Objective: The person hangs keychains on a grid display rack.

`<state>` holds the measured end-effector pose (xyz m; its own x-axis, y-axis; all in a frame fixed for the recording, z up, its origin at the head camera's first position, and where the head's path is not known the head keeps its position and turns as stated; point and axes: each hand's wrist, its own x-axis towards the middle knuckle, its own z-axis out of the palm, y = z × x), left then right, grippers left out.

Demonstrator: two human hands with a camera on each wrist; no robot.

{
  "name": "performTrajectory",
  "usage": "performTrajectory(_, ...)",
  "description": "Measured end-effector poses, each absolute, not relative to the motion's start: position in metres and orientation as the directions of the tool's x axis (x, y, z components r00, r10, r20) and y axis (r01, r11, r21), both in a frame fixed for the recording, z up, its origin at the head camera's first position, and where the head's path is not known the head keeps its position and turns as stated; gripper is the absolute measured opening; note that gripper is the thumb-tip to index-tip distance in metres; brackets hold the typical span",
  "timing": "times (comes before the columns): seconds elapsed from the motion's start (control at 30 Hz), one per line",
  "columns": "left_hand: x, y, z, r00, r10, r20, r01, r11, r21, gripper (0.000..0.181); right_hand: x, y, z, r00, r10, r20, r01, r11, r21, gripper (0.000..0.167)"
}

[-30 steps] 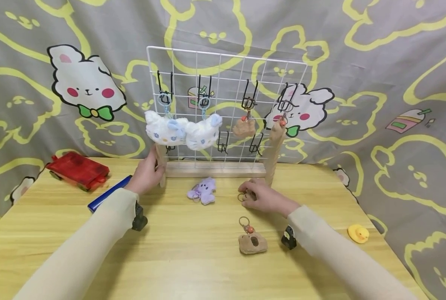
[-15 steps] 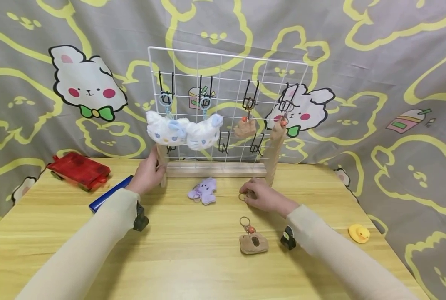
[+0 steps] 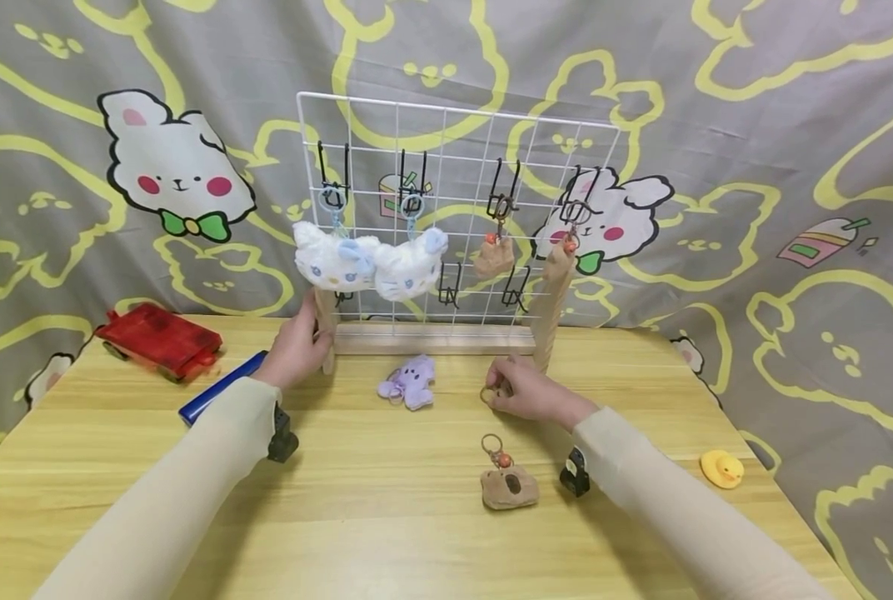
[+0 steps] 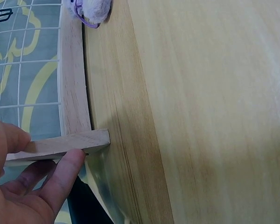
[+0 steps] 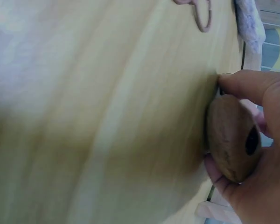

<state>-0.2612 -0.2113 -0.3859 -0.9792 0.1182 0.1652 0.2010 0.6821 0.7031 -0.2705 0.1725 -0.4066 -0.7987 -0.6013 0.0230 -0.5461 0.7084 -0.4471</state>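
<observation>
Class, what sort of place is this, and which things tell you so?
Probably an indoor tabletop arranged as a little keychain display: a white wire rack, plush keychains hanging on it, and a cartoon-print cloth behind.

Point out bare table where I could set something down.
Free: the front table between left sleeve and nearest brown keychain; behind the yellow duck, right of the right hand. Crowded: before the rack, with purple keychain between left hand and right; far left, red cart and blue object.
</observation>
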Motion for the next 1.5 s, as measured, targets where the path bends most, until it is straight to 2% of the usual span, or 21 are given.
performTrajectory(0.23, -0.261, -0.211, -0.384, -0.979, 0.119, 0.165, 0.201, 0.683, 0.702, 0.078, -0.271, 0.177, -0.411, -0.788, -0.608, 0.097, -0.578, 0.675, -0.46, 0.021)
performTrajectory(0.4, -0.262, -0.212, -0.386, -0.978, 0.119, 0.171, 0.206, 0.687, 0.696, 0.078, -0.272, 0.178, -0.413, -0.746, -0.651, 0.138, -0.64, 0.645, -0.419, 0.018)
performTrajectory(0.5, -0.262, -0.212, -0.387, -0.978, 0.121, 0.172, 0.208, 0.687, 0.697, 0.079, -0.272, 0.179, -0.412, -0.749, -0.651, 0.125, -0.63, 0.64, -0.44, 0.012)
performTrajectory(0.6, -0.26, -0.212, -0.387, -0.979, 0.116, 0.166, 0.2, 0.685, 0.7, 0.079, -0.271, 0.181, -0.41, -0.779, -0.623, 0.075, -0.565, 0.643, -0.517, 0.008)
performTrajectory(0.77, -0.262, -0.212, -0.387, -0.979, 0.115, 0.167, 0.199, 0.689, 0.697, 0.078, -0.27, 0.185, -0.407, -0.812, -0.582, 0.033, -0.466, 0.614, -0.637, 0.015)
performTrajectory(1.07, -0.263, -0.212, -0.387, -0.98, 0.11, 0.165, 0.194, 0.696, 0.691, 0.079, -0.268, 0.185, -0.411, -0.862, -0.504, 0.047, -0.302, 0.439, -0.846, 0.022)
performTrajectory(1.33, -0.264, -0.212, -0.387, -0.982, 0.105, 0.158, 0.186, 0.692, 0.697, 0.079, -0.265, 0.174, -0.407, -0.841, -0.537, -0.071, -0.075, 0.245, -0.967, 0.025)
performTrajectory(1.5, -0.263, -0.212, -0.388, -0.981, 0.106, 0.16, 0.189, 0.688, 0.7, 0.079, -0.261, 0.159, -0.397, -0.848, -0.526, -0.067, -0.024, 0.164, -0.986, 0.02)
